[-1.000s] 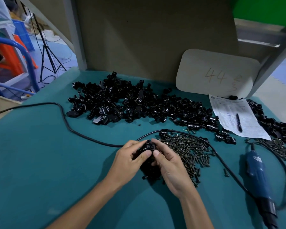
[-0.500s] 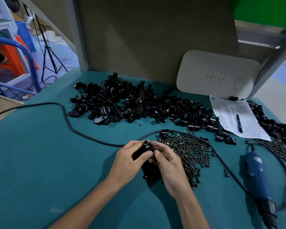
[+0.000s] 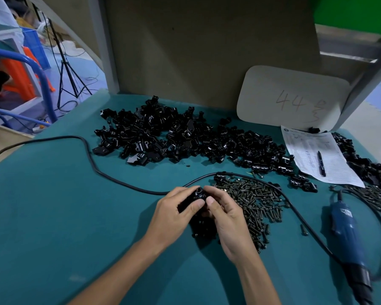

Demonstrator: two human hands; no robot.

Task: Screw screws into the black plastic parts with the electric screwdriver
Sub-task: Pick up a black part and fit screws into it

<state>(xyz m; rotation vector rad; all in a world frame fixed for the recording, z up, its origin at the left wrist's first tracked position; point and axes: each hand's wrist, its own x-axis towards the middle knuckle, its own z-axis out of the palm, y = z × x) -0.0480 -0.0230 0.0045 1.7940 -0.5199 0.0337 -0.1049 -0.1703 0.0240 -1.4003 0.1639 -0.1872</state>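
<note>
While left hand [image 3: 174,213] and right hand [image 3: 227,219] pinch a part [image 3: 198,193], screws [image 3: 255,201] litter teal table [image 3: 53,205].

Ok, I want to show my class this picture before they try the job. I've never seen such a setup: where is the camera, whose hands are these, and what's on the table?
No machine here: a person works with bare hands, and the camera sits on their head, looking down. The left hand and right hand together pinch one small black plastic part. On the teal table lie a big heap of black plastic parts, a pile of screws, and, untouched at the right, the blue electric screwdriver. A printed sheet with a pen lies farther back.
</note>
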